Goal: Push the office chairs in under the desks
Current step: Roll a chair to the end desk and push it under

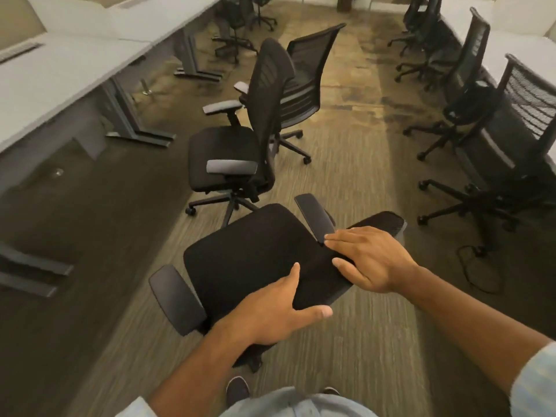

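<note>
The nearest black office chair (240, 266) stands on the carpet just in front of me, with its seat turned toward the left desks (60, 82). My left hand (270, 311) grips the top edge of its backrest, fingers over the far side and thumb on the near side. My right hand (370, 260) lies flat on the same backrest further right, its fingertips touching the end of the right armrest (314, 218). A second chair (228, 155) and a third chair (307, 73) stand out in the aisle beyond, away from the desks.
White desks run along the left with grey leg frames (132, 127) and open floor under them. Along the right, several chairs (496, 139) sit against a second desk row (511, 52). A black cable (478, 266) loops on the carpet at right.
</note>
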`<state>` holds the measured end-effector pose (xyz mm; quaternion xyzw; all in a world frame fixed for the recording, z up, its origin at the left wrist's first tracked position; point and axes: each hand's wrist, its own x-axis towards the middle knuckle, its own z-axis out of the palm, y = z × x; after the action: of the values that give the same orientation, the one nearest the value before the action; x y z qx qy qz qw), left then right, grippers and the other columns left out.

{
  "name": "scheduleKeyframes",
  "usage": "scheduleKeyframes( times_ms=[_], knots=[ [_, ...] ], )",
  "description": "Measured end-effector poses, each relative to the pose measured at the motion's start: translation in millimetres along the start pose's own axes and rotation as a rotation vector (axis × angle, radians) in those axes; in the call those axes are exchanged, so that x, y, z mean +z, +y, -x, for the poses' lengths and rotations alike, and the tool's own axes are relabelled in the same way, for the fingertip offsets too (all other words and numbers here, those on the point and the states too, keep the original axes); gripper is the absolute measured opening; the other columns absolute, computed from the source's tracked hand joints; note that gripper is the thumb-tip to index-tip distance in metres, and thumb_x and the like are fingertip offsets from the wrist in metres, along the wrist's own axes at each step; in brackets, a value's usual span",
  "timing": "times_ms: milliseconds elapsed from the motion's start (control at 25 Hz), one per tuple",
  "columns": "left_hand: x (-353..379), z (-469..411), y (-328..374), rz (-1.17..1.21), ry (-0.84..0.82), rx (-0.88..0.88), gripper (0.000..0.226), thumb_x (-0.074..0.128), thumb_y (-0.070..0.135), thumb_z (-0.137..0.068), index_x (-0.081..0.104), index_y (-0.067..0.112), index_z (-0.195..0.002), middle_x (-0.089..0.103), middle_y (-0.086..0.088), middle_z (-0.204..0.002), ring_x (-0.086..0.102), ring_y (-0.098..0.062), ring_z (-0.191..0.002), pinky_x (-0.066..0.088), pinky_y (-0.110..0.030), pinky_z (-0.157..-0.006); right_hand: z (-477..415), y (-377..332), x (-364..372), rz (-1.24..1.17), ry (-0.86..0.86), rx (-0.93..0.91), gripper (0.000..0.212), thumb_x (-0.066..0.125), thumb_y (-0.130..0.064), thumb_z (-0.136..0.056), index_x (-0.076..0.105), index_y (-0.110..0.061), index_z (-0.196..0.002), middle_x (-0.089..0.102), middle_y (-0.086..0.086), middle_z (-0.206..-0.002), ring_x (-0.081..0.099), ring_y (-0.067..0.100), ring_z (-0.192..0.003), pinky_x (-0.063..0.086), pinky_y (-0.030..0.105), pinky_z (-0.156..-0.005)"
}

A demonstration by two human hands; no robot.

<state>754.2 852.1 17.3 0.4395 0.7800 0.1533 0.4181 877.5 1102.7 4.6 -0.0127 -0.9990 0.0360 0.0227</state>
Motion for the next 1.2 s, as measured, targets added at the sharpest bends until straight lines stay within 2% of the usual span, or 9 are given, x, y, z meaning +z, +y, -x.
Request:
scheduleKeyframes(
  times_ms=[80, 160, 240, 440, 560, 680, 840, 1080, 1200],
  knots=[
    [0.2, 0.5, 3.8, -0.010, 0.027, -0.049, 0.112, 0.049, 0.095, -0.086, 0.018, 0.031, -0.173, 0.040, 0.005, -0.172, 0.048, -0.017, -0.149, 0.044, -0.040, -0.119, -5.1, 0.9, -4.2, 0.023, 0.014, -0.028, 0.068, 0.018, -0.058, -0.108, 0.075, -0.022, -0.115, 0.077, 0.000, -0.118, 0.070, 0.023, -0.108, 0.051, 0.047, -0.096],
    [7.1, 2.0, 14.1, 0.007, 0.085, -0.115, 0.097, 0.048, 0.097, -0.082, 0.044, 0.036, -0.157, 0.064, 0.010, -0.145, 0.064, -0.015, -0.122, 0.054, -0.044, -0.105, -8.0, 5.0, -8.2, 0.036, 0.036, -0.075, 0.059, 0.021, -0.056, -0.108, 0.066, -0.025, -0.088, 0.070, -0.007, -0.087, 0.066, 0.021, -0.079, 0.048, 0.044, -0.079],
    [18.8, 1.4, 21.5, 0.002, 0.124, -0.200, 0.100, 0.046, 0.098, -0.079, 0.046, 0.035, -0.156, 0.066, 0.009, -0.140, 0.065, -0.017, -0.119, 0.056, -0.046, -0.103, -8.7, 10.6, -8.6, 0.050, 0.037, -0.125, 0.052, 0.026, -0.053, -0.107, 0.062, -0.027, -0.080, 0.063, -0.009, -0.075, 0.059, 0.022, -0.068, 0.043, 0.041, -0.071],
    [27.8, 17.9, 19.0, 0.032, 0.174, -0.286, 0.137, 0.032, 0.118, -0.055, 0.037, 0.037, -0.166, 0.055, 0.008, -0.161, 0.056, -0.018, -0.139, 0.049, -0.049, -0.114, -14.6, 3.9, -4.8, 0.089, 0.037, -0.217, 0.051, 0.028, -0.051, -0.102, 0.067, -0.027, -0.080, 0.066, -0.006, -0.075, 0.062, 0.022, -0.067, 0.042, 0.039, -0.071],
    [32.5, 26.2, 17.3, 0.085, 0.158, -0.330, 0.126, 0.042, 0.107, -0.065, 0.035, 0.035, -0.168, 0.049, 0.004, -0.166, 0.050, -0.019, -0.146, 0.045, -0.049, -0.118, -13.5, -3.8, -4.6, 0.071, 0.051, -0.244, 0.048, 0.030, -0.050, -0.102, 0.064, -0.026, -0.076, 0.066, -0.005, -0.072, 0.061, 0.022, -0.065, 0.036, 0.038, -0.068],
    [45.6, 38.2, 11.5, 0.132, 0.159, -0.329, 0.121, 0.048, 0.099, -0.068, 0.036, 0.032, -0.168, 0.051, 0.003, -0.164, 0.052, -0.018, -0.144, 0.045, -0.047, -0.118, -4.7, -17.3, -2.2, 0.049, 0.079, -0.275, 0.047, 0.031, -0.049, -0.101, 0.060, -0.025, -0.072, 0.064, -0.004, -0.069, 0.058, 0.021, -0.061, 0.038, 0.038, -0.067],
    [57.9, 60.5, -8.6, 0.186, 0.184, -0.327, 0.124, 0.052, 0.105, -0.065, 0.039, 0.034, -0.166, 0.055, 0.008, -0.160, 0.055, -0.012, -0.140, 0.046, -0.045, -0.118, -3.7, -45.7, -0.3, 0.048, 0.060, -0.306, 0.047, 0.031, -0.050, -0.102, 0.059, -0.026, -0.073, 0.063, -0.005, -0.069, 0.057, 0.020, -0.061, 0.042, 0.040, -0.067],
    [53.5, 97.3, -26.4, 0.098, 0.293, -0.436, 0.136, 0.028, 0.118, -0.056, 0.034, 0.041, -0.168, 0.047, 0.009, -0.168, 0.047, -0.015, -0.149, 0.043, -0.047, -0.120, -30.9, -82.1, -0.2, 0.025, 0.052, -0.362, 0.051, 0.027, -0.053, -0.102, 0.064, -0.027, -0.078, 0.063, -0.006, -0.072, 0.057, 0.018, -0.063, 0.044, 0.039, -0.071],
    [55.4, 113.9, -28.9, -0.041, 0.406, -0.498, 0.135, 0.014, 0.118, -0.059, 0.039, 0.039, -0.166, 0.057, 0.009, -0.160, 0.055, -0.016, -0.142, 0.050, -0.047, -0.111, -49.5, -101.2, 2.5, 0.006, 0.046, -0.382, 0.051, 0.027, -0.053, -0.102, 0.065, -0.028, -0.080, 0.063, -0.007, -0.073, 0.058, 0.018, -0.064, 0.049, 0.040, -0.074]
  ],
)
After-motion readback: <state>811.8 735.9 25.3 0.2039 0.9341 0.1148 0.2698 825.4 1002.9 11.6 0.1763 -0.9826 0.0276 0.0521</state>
